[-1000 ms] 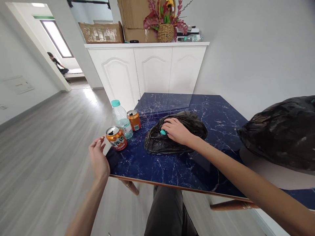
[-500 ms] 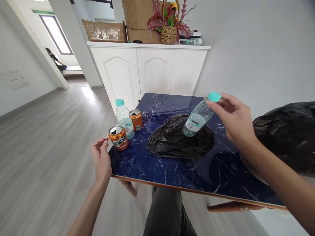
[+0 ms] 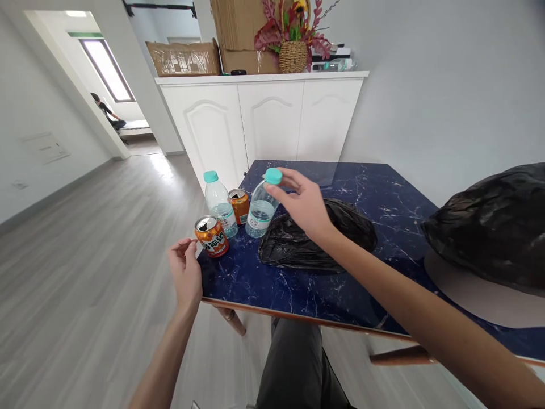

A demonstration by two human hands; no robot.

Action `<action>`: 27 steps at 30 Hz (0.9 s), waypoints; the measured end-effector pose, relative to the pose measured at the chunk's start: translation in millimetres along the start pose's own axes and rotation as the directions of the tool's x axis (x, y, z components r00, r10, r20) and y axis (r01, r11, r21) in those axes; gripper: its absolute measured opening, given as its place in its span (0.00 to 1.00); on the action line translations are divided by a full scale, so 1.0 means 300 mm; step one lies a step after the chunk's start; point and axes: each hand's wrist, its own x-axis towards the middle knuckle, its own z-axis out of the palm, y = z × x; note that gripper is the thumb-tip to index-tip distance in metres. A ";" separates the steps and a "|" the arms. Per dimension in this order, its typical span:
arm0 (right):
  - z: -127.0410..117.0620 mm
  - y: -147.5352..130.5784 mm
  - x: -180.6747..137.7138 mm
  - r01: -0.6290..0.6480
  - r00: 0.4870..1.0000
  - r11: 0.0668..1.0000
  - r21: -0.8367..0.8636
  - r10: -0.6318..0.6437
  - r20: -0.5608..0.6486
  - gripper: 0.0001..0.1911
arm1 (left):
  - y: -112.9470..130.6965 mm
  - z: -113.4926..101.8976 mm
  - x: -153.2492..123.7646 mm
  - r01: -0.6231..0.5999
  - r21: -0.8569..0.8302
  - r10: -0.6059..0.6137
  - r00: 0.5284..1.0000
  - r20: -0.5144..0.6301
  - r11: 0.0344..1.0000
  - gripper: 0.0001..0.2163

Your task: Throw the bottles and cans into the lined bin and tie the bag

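My right hand (image 3: 304,204) grips a clear water bottle (image 3: 260,209) by its teal cap, holding it upright with its base at the blue marble table (image 3: 298,284). It stands just right of a second water bottle (image 3: 219,201) and an orange can (image 3: 239,205). A nearer orange can (image 3: 212,236) stands at the table's left edge. My left hand (image 3: 185,272) hovers beside that can with fingers loosely curled, holding nothing. A crumpled black plastic bag (image 3: 319,238) lies on the table under my right forearm.
A large filled black bag (image 3: 489,224) sits at the right on a round surface. White cabinets (image 3: 264,122) with boxes and a flower basket (image 3: 292,42) stand behind the table. A person (image 3: 108,113) sits far off through the doorway. Grey wooden floor lies to the left.
My right hand drew a water bottle out of the black bag, lifted it, then carried it left and down beside the other bottle and cans. My left hand stayed near the front can.
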 end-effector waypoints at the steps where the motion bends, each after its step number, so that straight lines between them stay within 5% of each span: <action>1: 0.029 0.018 0.009 -0.012 1.000 1.000 -0.001 0.012 0.012 0.20 | -0.001 -0.001 -0.001 -0.001 0.005 0.001 1.000 0.002 1.000 0.10; 8: 0.162 0.079 0.045 -0.027 0.997 0.998 -0.059 0.032 0.076 0.18 | -0.016 -0.011 -0.003 -0.023 0.048 0.023 1.000 -0.006 0.999 0.08; 18: 0.214 0.071 0.056 0.042 0.984 0.986 -0.160 -0.013 0.179 0.24 | -0.015 -0.008 -0.006 -0.035 0.065 0.036 0.999 -0.013 0.997 0.09; 23: 0.124 0.051 0.010 0.126 0.979 0.926 -0.355 -0.059 0.194 0.32 | -0.018 -0.012 -0.006 -0.039 0.069 0.039 0.999 -0.005 0.997 0.09; 27: -0.054 0.072 -0.042 0.294 0.954 0.689 -0.662 -0.170 0.247 0.29 | -0.016 -0.011 -0.008 -0.063 0.077 0.064 0.998 -0.013 0.995 0.09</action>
